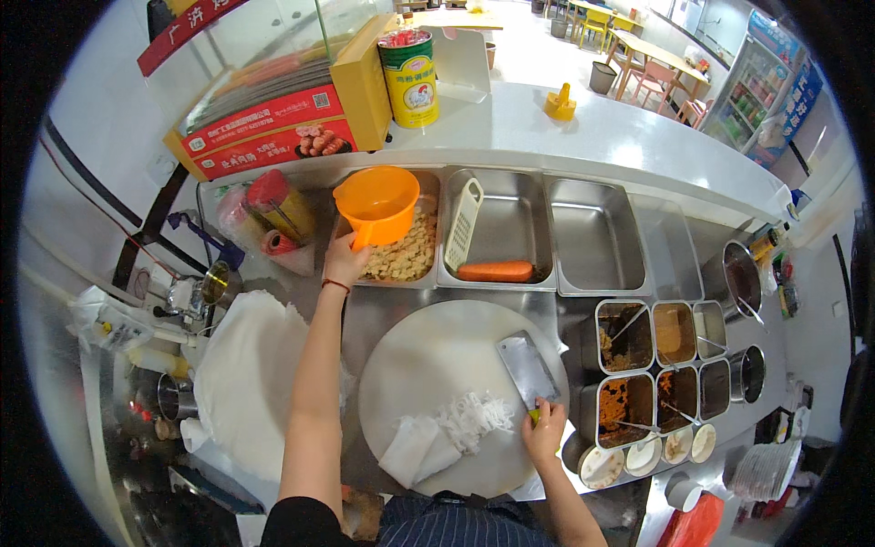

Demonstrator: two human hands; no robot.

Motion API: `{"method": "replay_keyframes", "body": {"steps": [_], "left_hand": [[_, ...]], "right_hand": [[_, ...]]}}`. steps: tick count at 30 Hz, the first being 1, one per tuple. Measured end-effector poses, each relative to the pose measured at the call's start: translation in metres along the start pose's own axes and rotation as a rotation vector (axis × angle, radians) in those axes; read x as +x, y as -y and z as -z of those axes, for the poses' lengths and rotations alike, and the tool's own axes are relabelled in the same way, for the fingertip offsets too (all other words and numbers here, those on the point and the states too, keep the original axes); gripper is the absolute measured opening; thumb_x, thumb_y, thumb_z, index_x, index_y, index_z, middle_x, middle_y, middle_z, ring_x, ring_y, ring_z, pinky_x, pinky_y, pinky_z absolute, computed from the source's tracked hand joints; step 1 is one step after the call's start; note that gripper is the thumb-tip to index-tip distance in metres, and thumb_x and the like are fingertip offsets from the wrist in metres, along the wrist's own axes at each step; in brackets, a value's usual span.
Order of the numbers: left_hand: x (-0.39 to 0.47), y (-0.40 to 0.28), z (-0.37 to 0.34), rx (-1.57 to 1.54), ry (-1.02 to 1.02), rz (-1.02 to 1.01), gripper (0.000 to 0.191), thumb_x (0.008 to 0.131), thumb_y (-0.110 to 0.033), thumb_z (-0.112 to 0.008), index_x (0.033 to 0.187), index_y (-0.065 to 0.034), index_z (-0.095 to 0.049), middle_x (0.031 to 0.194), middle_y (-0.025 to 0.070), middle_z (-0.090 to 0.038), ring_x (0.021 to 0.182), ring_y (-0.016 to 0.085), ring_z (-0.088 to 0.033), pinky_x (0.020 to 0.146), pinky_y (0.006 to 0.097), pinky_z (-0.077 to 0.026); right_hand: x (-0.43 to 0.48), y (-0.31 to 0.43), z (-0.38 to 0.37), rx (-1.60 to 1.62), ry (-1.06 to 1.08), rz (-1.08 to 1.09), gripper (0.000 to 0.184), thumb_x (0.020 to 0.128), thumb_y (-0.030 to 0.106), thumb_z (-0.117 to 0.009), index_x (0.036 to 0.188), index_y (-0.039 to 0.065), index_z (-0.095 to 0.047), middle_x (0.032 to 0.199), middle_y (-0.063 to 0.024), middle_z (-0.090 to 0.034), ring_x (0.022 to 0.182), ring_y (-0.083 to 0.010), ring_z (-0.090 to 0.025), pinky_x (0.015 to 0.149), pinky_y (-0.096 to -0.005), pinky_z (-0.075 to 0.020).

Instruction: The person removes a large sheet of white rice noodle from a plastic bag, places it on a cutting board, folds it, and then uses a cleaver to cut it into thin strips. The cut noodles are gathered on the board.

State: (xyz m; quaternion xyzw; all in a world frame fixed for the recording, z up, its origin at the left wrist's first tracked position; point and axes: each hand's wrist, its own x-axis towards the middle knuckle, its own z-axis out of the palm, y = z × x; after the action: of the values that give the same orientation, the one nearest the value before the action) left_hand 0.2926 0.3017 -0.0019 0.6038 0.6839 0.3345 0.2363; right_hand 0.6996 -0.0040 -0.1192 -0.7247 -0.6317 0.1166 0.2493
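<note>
My left hand (346, 260) grips the handle of an orange plastic dipper (380, 198), which is over a steel pan (437, 256) of pale chopped pieces (403, 258). On the round white cutting board (465, 355), my right hand (545, 432) holds a cleaver (526, 366) by its yellow-green handle, blade flat and pointing away from me. Left of the cleaver, thin white shreds (478, 418) lie beside folded white sheets (418, 448). A carrot (495, 271) and a pale flat grater (465, 225) rest in the neighbouring steel pan.
A large white sheet stack (249, 383) lies left of the board. Several steel containers of sauces and seasonings (625, 407) stand to the right. Beyond the carrot pan sits another steel pan (596, 232). A yellow-green tin (410, 82) and yellow cap (561, 104) stand on the raised counter (506, 130).
</note>
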Motion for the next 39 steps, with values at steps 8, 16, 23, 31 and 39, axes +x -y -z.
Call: {"method": "replay_keyframes", "body": {"steps": [8, 16, 23, 31, 39], "left_hand": [[0.01, -0.044, -0.043, 0.418, -0.375, -0.27, 0.043, 0.079, -0.025, -0.066, 0.116, -0.0045, -0.061, 0.106, 0.0182, -0.062, 0.103, 0.034, -0.057, 0.092, 0.0407, -0.046], [0.047, -0.107, -0.178, 0.598, 0.167, -0.28, 0.022, 0.085, -0.005, -0.05, 0.102, 0.0022, -0.061, 0.104, 0.02, -0.065, 0.103, 0.033, -0.06, 0.086, 0.0422, -0.051], [0.083, -0.104, -0.233, 0.453, 0.04, 0.035, 0.042, 0.087, -0.008, -0.053, 0.125, 0.005, -0.043, 0.108, 0.0199, -0.064, 0.095, 0.034, -0.066, 0.081, 0.0427, -0.054], [0.092, -0.12, -0.204, 0.501, 0.234, 0.02, 0.024, 0.081, -0.019, -0.061, 0.094, -0.0024, -0.071, 0.094, 0.0213, -0.069, 0.087, 0.035, -0.068, 0.075, 0.0428, -0.055], [0.002, -0.121, -0.13, 0.219, -0.246, -0.568, 0.014, 0.079, -0.019, -0.065, 0.087, -0.0085, -0.06, 0.089, 0.0083, -0.062, 0.072, 0.029, -0.065, 0.06, 0.0401, -0.053]], "right_hand": [[0.001, -0.003, -0.004, 0.024, 0.004, -0.039, 0.043, 0.07, 0.007, -0.068, 0.112, 0.005, -0.058, 0.098, -0.0206, -0.052, 0.092, -0.0379, -0.053, 0.08, -0.0454, -0.0437], [0.005, 0.001, 0.0, -0.009, 0.045, -0.059, 0.044, 0.07, 0.009, -0.068, 0.112, 0.003, -0.058, 0.094, -0.0204, -0.051, 0.089, -0.0377, -0.052, 0.078, -0.0453, -0.043], [0.005, -0.001, -0.002, 0.014, 0.052, -0.088, 0.044, 0.069, 0.01, -0.069, 0.111, 0.004, -0.058, 0.097, -0.0208, -0.052, 0.091, -0.0373, -0.052, 0.079, -0.0451, -0.0433], [0.005, 0.001, -0.002, 0.004, 0.028, -0.072, 0.044, 0.067, 0.009, -0.069, 0.11, 0.005, -0.058, 0.096, -0.0197, -0.052, 0.09, -0.0375, -0.053, 0.078, -0.0452, -0.0437], [0.005, 0.002, -0.002, 0.007, 0.003, -0.069, 0.044, 0.068, 0.009, -0.067, 0.11, 0.005, -0.057, 0.095, -0.019, -0.051, 0.089, -0.0376, -0.053, 0.077, -0.0459, -0.0436]]}}
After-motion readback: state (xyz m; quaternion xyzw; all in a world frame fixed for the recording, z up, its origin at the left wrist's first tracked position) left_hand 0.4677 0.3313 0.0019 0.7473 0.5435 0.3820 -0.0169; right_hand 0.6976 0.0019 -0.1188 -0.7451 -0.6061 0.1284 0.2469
